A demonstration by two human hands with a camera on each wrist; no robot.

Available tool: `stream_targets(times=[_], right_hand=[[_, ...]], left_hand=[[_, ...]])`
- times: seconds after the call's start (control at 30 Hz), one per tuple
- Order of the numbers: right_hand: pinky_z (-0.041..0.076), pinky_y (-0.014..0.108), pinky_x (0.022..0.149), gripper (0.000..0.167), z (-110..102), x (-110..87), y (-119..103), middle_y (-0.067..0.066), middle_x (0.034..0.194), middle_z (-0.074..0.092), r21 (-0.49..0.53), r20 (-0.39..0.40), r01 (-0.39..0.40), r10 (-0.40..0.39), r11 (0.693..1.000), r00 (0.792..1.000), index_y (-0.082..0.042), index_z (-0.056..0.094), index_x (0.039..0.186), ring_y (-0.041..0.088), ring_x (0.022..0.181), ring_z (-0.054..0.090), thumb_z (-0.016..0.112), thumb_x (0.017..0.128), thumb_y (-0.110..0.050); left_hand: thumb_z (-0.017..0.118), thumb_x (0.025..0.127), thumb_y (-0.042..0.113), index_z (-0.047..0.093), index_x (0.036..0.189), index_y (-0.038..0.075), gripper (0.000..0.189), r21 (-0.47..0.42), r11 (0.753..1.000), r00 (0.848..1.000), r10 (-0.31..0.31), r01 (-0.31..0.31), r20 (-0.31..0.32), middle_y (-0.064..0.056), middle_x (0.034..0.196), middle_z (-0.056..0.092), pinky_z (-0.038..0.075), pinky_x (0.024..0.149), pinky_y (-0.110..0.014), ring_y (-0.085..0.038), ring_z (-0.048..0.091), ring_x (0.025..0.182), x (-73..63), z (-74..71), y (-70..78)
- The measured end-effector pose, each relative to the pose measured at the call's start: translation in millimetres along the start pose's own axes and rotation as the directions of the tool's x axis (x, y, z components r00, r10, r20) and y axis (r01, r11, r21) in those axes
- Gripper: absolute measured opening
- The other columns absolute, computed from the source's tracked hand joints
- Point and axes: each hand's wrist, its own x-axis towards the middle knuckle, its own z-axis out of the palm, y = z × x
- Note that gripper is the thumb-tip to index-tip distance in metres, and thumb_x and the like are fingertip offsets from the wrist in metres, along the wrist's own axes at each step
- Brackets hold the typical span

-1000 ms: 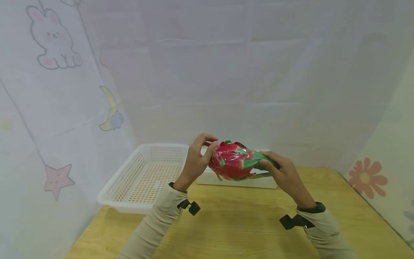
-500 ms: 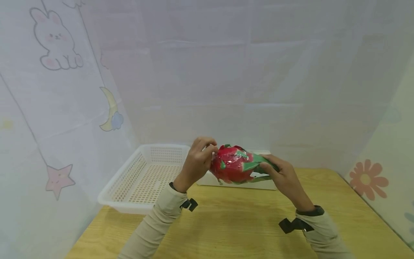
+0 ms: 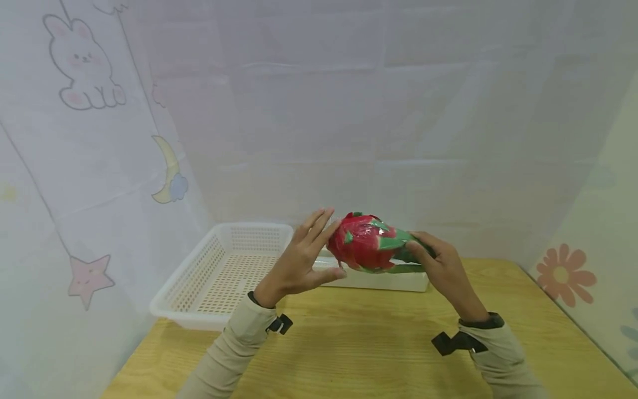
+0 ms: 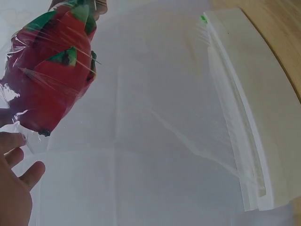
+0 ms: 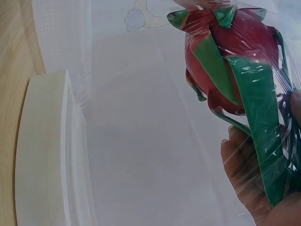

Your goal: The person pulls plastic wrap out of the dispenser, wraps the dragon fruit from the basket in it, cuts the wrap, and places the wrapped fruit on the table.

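Note:
A red dragon fruit (image 3: 363,244) with green scales is wrapped in shiny clear plastic film, held up over the table. My right hand (image 3: 443,271) grips its green leafy end, thumb on the near side; in the right wrist view the fingers (image 5: 240,165) curl behind the long green scales. At the other end, my left hand (image 3: 299,260) has its fingers spread, fingertips right at the fruit's rounded end and thumb held apart below. Loose film sticks out by those fingers in the left wrist view. Behind the fruit lies a long white cling film box (image 3: 379,280), film along its edge.
A white perforated plastic basket (image 3: 166,302) stands at the left of the wooden table (image 3: 349,343), beside the film box. A pale curtain (image 3: 319,122) with printed figures hangs behind and at the left. A printed flower (image 3: 566,274) is at the right.
My left hand's fingers have gone from bunched at the fruit's end to spread out, the thumb dropping lower. The fruit has shifted slightly right; my right hand keeps its grip.

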Motion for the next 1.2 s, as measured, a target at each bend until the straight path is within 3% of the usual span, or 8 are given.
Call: stream_targets(times=[0.13, 0.27, 0.43, 0.53, 0.67, 1.0, 1.2], right_hand=[[0.048, 0.018, 0.066, 0.026, -1.2, 1.3, -2.1, 0.007, 0.098, 0.069, -0.019, 0.003, -0.006, 0.006, 1.000, 1.000, -0.005, 0.067, 0.125, 0.008, 0.079, 0.059, 0.057, 0.102, -0.008], [0.048, 0.019, 0.064, 0.026, -2.3, 2.4, -5.1, 0.010, 0.098, 0.068, -0.032, 0.000, -0.009, 0.009, 0.999, 1.000, -0.004, 0.067, 0.125, 0.008, 0.078, 0.058, 0.057, 0.102, -0.009], [0.048, 0.020, 0.063, 0.026, -3.3, 4.5, -10.4, 0.008, 0.097, 0.069, -0.026, 0.000, -0.006, 0.006, 1.000, 1.000, -0.005, 0.067, 0.126, 0.008, 0.076, 0.060, 0.057, 0.102, -0.009], [0.049, 0.020, 0.064, 0.026, -4.0, 5.8, -14.2, 0.006, 0.097, 0.069, -0.011, -0.003, -0.003, 0.003, 1.000, 1.000, -0.005, 0.067, 0.125, 0.007, 0.077, 0.061, 0.056, 0.102, -0.009], [0.049, 0.019, 0.064, 0.025, -5.5, 8.0, -18.8, 0.007, 0.097, 0.069, -0.012, -0.012, 0.006, -0.006, 1.000, 1.000, -0.005, 0.068, 0.124, 0.007, 0.078, 0.061, 0.057, 0.102, -0.008], [0.049, 0.018, 0.065, 0.023, -10.8, 12.9, -30.7, 0.006, 0.097, 0.069, -0.032, -0.020, 0.012, -0.012, 0.999, 1.000, -0.004, 0.069, 0.121, 0.006, 0.079, 0.061, 0.057, 0.102, -0.010], [0.049, 0.019, 0.063, 0.023, -14.7, 12.7, -39.6, 0.000, 0.093, 0.069, -0.031, -0.021, 0.001, -0.002, 1.000, 1.000, -0.004, 0.070, 0.119, 0.009, 0.075, 0.059, 0.056, 0.103, -0.012]], left_hand=[[0.058, 0.086, 0.072, 0.024, 0.157, 0.004, 0.105, 0.002, 1.000, 0.998, -0.022, 0.022, 0.058, -0.014, 0.164, 0.021, 0.031, 0.114, -0.054, -0.031, 0.015, 0.151, 0.7, 2.6, 0.8], [0.076, 0.084, 0.052, 0.026, 0.155, 0.001, 0.101, -0.013, 1.000, 1.000, 0.020, -0.020, 0.021, -0.014, 0.158, 0.034, 0.037, 0.112, -0.048, -0.032, 0.025, 0.146, 3.3, 4.6, 0.8], [0.057, 0.098, 0.048, 0.032, 0.152, -0.002, 0.078, -0.043, 0.997, 0.996, 0.063, -0.066, -0.063, -0.015, 0.149, 0.043, 0.041, 0.109, -0.043, -0.031, 0.032, 0.140, 9.5, 4.4, 1.4], [0.048, 0.101, 0.051, 0.033, 0.151, -0.003, 0.075, -0.051, 0.996, 0.993, 0.075, -0.080, -0.094, -0.016, 0.148, 0.044, 0.042, 0.108, -0.041, -0.032, 0.034, 0.138, 13.3, 3.9, 2.6], [0.046, 0.101, 0.051, 0.035, 0.149, -0.005, 0.074, -0.066, 0.994, 0.990, 0.074, -0.082, -0.122, -0.017, 0.146, 0.046, 0.043, 0.107, -0.041, -0.032, 0.035, 0.136, 16.5, 2.4, 4.4], [0.044, 0.101, 0.055, 0.037, 0.149, -0.002, 0.075, -0.083, 0.995, 0.994, 0.052, -0.060, -0.098, -0.016, 0.145, 0.047, 0.044, 0.106, -0.042, -0.031, 0.036, 0.136, 24.3, -10.6, 10.2], [0.042, 0.101, 0.056, 0.039, 0.147, -0.003, 0.074, -0.087, 0.994, 0.994, 0.053, -0.062, -0.101, -0.016, 0.144, 0.048, 0.043, 0.106, -0.043, -0.032, 0.037, 0.135, 28.0, -17.0, 14.6]])
